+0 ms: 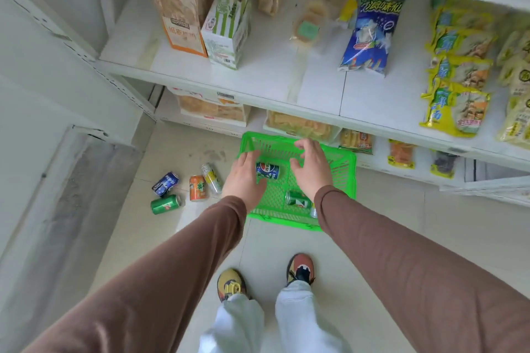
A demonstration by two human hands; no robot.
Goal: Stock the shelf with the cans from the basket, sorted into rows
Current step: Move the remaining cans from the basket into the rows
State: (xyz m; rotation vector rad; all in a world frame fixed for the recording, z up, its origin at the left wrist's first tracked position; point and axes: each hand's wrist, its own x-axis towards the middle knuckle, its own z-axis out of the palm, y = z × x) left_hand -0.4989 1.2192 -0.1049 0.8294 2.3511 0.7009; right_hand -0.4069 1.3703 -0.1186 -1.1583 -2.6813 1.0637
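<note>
Down near the feet, the green basket [298, 180] sits on the pale tiled floor [401, 238]. Both hands hover over it, fingers spread, holding nothing: the left hand [243, 180] is beside a blue can [267, 170] and the right hand [311, 167] is just past a green can [298, 199]. It seems best to close squarely around the blue can's middle and lift it clear of the mesh. Four more cans [183, 188] lie loose on the floor to the left. Farther off, the white shelf [272, 77] has bare room between the boxes [226, 26] and the snack bags [456, 66].
</note>
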